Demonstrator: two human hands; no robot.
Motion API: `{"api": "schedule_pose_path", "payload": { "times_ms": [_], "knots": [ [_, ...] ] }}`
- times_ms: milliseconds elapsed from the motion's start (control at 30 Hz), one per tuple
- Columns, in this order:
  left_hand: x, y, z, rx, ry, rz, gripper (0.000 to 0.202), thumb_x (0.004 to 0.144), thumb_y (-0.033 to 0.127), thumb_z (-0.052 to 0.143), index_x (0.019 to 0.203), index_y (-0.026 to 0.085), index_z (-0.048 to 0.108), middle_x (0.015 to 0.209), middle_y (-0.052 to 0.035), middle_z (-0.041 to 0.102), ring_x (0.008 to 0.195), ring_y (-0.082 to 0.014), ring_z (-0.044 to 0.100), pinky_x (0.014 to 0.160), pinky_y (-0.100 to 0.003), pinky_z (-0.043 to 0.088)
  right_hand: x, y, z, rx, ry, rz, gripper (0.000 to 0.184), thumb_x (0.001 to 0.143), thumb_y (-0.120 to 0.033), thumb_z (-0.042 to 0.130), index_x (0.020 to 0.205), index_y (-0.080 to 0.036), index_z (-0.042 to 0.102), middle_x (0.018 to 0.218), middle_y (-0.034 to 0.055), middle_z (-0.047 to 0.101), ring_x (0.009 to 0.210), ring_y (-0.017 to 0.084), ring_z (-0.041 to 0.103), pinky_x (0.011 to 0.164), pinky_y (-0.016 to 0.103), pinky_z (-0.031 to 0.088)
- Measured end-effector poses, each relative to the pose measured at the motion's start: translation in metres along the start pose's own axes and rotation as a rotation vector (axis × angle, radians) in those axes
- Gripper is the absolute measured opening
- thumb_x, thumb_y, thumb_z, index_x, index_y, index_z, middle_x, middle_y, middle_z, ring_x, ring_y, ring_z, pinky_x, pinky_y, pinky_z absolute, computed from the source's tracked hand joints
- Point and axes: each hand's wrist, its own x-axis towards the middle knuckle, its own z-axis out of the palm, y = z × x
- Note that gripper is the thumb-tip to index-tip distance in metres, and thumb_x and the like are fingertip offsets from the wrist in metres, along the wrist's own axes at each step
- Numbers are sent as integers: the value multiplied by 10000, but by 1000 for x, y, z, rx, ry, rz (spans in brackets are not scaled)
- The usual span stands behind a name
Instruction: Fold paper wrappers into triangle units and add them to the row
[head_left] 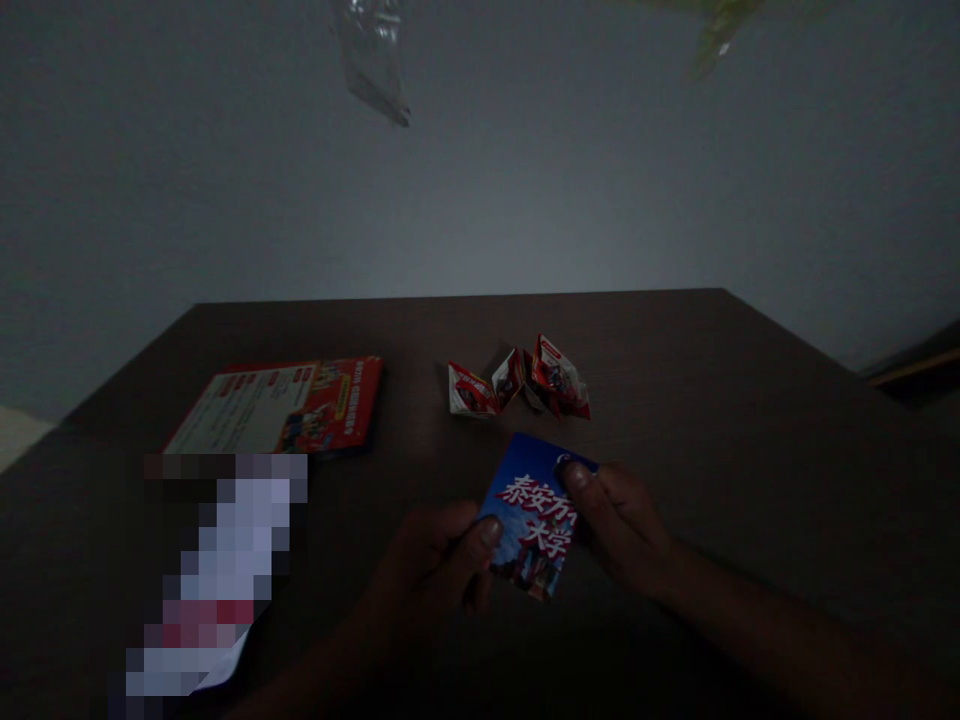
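Between my two hands is a blue folded leaflet [517, 500] with large white and red Chinese characters and small pictures along its lower edge. My left hand [450, 555] pinches its left edge, thumb on top. At its upper right corner my right hand [619, 515] grips it, the thumb pressed on the front. The fingers beneath the leaflet are mostly hidden. Just beyond it, a few small red and white folded papers [555, 375] stand half open on the table. The leaflet is held above the table, tilted toward me.
A stack of red printed leaflets [330, 410] lies at the left of the dark table [660, 370]. Nearer to me is a pale, pixelated item [217, 570]. Behind the table rises a grey wall [525, 200], with a clear plastic bag [375, 60] hanging above.
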Motion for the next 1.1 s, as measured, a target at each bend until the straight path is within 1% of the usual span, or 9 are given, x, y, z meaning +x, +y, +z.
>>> {"api": "schedule_pose_path", "payload": {
  "times_ms": [133, 233, 367, 467, 533, 667, 800, 1000, 1100],
  "knots": [
    [0, 1, 0, 2, 53, 11, 428, 900, 409, 422, 607, 142, 584, 463, 5, 538, 410, -89, 481, 448, -187, 356, -1, 4, 2, 115, 51, 73, 402, 952, -435, 352, 649, -187, 443, 564, -36, 416, 496, 95, 389, 453, 215, 293],
    [1, 1, 0, -17, 73, -10, 420, 887, 416, 441, 596, 143, 570, 455, 7, 528, 413, -93, 476, 435, -186, 347, -2, 7, 3, 180, 129, 104, 382, 941, -443, 382, 662, -191, 450, 563, -41, 414, 500, 98, 384, 462, 218, 300],
    [-1, -3, -3, -142, 30, 24, 362, 874, 423, 471, 672, 140, 572, 544, -5, 559, 477, -107, 509, 474, -195, 388, -2, 6, 5, 219, 174, 125, 378, 935, -432, 412, 650, -189, 458, 538, -47, 424, 470, 91, 373, 442, 215, 285],
    [-6, -5, -6, -272, -40, 100, 336, 861, 438, 480, 816, 135, 619, 665, -36, 601, 555, -133, 540, 521, -223, 428, 0, 6, 7, 301, 238, 145, 390, 941, -433, 401, 646, -187, 470, 528, -43, 455, 463, 88, 394, 436, 207, 295],
    [-8, -5, -7, -305, -54, 117, 309, 839, 420, 513, 882, 140, 637, 731, -52, 616, 603, -150, 553, 543, -237, 446, 1, 7, 9, 375, 268, 166, 390, 940, -441, 401, 654, -187, 475, 517, -46, 462, 452, 86, 396, 426, 202, 296],
    [-10, -4, -5, -189, 42, 57, 205, 775, 354, 603, 810, 162, 665, 703, -42, 621, 592, -149, 546, 528, -226, 438, 4, 9, 12, 464, 249, 207, 418, 937, -464, 392, 636, -185, 469, 504, -47, 470, 433, 81, 398, 421, 197, 308],
    [-8, -4, -3, -102, 139, 35, 180, 708, 333, 645, 751, 164, 691, 655, -47, 632, 573, -159, 544, 506, -226, 424, 5, 9, 12, 481, 237, 210, 430, 928, -480, 404, 625, -184, 474, 497, -47, 480, 440, 84, 413, 429, 194, 321],
    [-5, -8, -4, -67, 187, 44, 164, 656, 281, 661, 750, 151, 697, 700, -52, 653, 616, -170, 550, 527, -225, 425, 4, 6, 11, 457, 200, 226, 440, 918, -496, 413, 618, -180, 474, 492, -46, 467, 434, 83, 394, 422, 196, 304],
    [-3, -8, -4, -47, 165, 40, 160, 676, 299, 658, 708, 146, 688, 624, -33, 625, 561, -151, 525, 496, -214, 400, 2, 6, 10, 406, 191, 214, 448, 926, -485, 404, 611, -176, 479, 496, -37, 469, 444, 85, 394, 426, 201, 298]
  ]
}}
